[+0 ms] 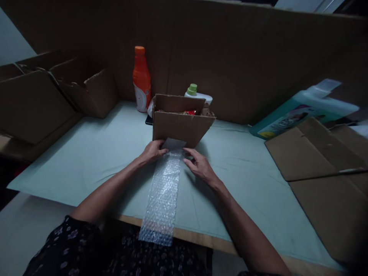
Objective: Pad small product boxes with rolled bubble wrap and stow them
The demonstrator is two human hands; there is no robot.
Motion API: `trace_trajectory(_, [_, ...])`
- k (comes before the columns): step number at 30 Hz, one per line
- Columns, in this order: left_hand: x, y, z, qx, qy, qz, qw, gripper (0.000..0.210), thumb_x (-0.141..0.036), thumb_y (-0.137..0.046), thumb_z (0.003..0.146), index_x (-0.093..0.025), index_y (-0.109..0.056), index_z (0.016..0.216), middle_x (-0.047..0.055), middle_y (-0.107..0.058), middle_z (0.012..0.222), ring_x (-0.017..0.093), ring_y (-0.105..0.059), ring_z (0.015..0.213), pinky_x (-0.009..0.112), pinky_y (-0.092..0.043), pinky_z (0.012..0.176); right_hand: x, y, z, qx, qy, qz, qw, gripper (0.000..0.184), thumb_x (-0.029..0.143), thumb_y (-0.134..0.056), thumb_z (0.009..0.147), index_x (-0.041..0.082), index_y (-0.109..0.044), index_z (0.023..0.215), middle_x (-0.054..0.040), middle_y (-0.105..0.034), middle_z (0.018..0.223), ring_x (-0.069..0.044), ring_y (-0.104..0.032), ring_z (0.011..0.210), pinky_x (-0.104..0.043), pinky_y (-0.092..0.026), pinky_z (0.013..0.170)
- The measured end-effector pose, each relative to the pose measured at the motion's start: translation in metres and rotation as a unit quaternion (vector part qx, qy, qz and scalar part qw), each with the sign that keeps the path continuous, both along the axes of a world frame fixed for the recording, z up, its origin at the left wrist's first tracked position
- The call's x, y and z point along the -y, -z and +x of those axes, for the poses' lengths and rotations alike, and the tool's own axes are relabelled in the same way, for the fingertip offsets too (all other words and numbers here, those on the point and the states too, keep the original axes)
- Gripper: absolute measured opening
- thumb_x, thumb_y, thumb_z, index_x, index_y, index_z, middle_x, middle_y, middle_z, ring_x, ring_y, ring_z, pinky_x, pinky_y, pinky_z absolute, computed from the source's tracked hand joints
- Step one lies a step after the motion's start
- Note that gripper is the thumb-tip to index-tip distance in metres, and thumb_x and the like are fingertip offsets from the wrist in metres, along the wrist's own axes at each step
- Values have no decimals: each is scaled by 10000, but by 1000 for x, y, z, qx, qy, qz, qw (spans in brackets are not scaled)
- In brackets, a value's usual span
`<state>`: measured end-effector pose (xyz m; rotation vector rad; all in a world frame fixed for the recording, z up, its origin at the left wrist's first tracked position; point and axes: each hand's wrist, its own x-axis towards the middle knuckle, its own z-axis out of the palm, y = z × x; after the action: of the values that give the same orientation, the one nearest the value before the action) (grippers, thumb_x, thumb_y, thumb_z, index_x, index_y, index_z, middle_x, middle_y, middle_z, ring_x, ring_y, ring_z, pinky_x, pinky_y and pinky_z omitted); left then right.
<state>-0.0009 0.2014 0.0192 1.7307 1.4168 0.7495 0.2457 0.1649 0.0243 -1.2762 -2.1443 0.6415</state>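
Observation:
A long strip of bubble wrap [165,191] runs from the small cardboard box towards me, its near end hanging over the table edge. At its far end lies a smooth, flat grey piece [174,144]; I cannot tell whether it is part of the strip. My left hand [153,150] pinches the strip's left edge near that end, thumb on top. At the right edge, my right hand [198,165] has its thumb and fingers apart, the fingertips by the wrap. Just beyond both hands stands the open cardboard box [179,126] with something red and shiny inside.
An orange bottle [140,80] and a white bottle with a green cap [192,90] stand behind the box. Open cartons [34,103] are at left. A teal jug [293,111] and a flattened carton [324,161] lie at right on the pale-green covered table [238,165].

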Motion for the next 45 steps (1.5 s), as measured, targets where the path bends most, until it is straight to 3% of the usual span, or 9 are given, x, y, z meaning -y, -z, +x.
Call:
trace_trajectory(4, [50,15,-20,-36,-79,105,991,443,-283,-615,858,-190,-581,1289,131,-637,1227,270,-602,1083,437,-479,958,48,6,23,27,-67,36,997,351,232,-546,949,253,-638,1287,-81,-708,1234,-240,-658,1132,-477,-548,972])
trace_trajectory(8, [86,24,-20,-127,52,258,956,365,-143,-516,908,-212,-594,1258,130,-612,1313,270,-568,1219,483,-479,1025,58,9,9,103,-90,85,987,392,240,-545,969,235,-584,1359,-107,-613,1405,-263,-558,1296,-519,-489,1047])
trace_trajectory(13, [78,31,-9,-195,143,243,939,348,-110,-519,905,-185,-621,1229,137,-643,1271,278,-577,1212,486,-480,1026,68,18,-40,211,-139,79,964,465,321,-558,977,120,-554,1396,-186,-480,1528,-330,-414,1428,-538,-389,1117])
trace_trajectory(19, [81,36,-20,-206,135,231,941,324,-132,-522,918,-178,-633,1219,125,-634,1323,271,-557,1240,475,-438,1061,181,16,-33,157,-343,78,923,482,457,-501,995,196,-543,1397,-70,-493,1544,-268,-379,1443,-462,-332,1144])
trace_trajectory(28, [83,38,-14,-180,112,221,952,309,-115,-537,896,-169,-665,1171,128,-650,1310,278,-568,1243,506,-426,1084,198,22,-22,206,-212,162,941,579,83,-526,884,154,-480,1457,-175,-458,1547,-315,-368,1445,-493,-373,1084])
trace_trajectory(32, [96,30,-18,-153,86,216,961,300,-152,-538,905,-162,-669,1175,144,-639,1340,284,-545,1299,504,-420,1116,196,30,-43,75,-186,193,960,371,87,-503,891,177,-649,1220,-121,-709,1242,-275,-593,1218,-475,-443,1010])
trace_trajectory(36, [154,0,-43,-34,101,152,983,391,-292,-388,1016,-207,-576,1348,110,-627,1387,234,-570,1295,442,-463,1092,197,13,-52,-121,-73,29,989,223,196,-493,963,217,-703,1035,-41,-759,926,-185,-697,857,-339,-544,798])
trace_trajectory(40, [212,-12,-53,60,106,62,991,547,-373,-531,942,-228,-466,1464,95,-697,1222,231,-659,1090,378,-545,913,187,3,-56,-197,19,-99,975,206,327,-552,956,201,-714,951,-36,-739,888,-177,-691,777,-285,-554,672])
trace_trajectory(45, [217,12,-33,-48,8,41,998,615,-235,-577,864,-174,-447,1462,-12,-677,790,151,-607,661,280,-492,662,174,20,-54,-81,78,-2,994,353,306,-606,909,184,-623,1240,-61,-732,928,-208,-681,771,-361,-557,726])
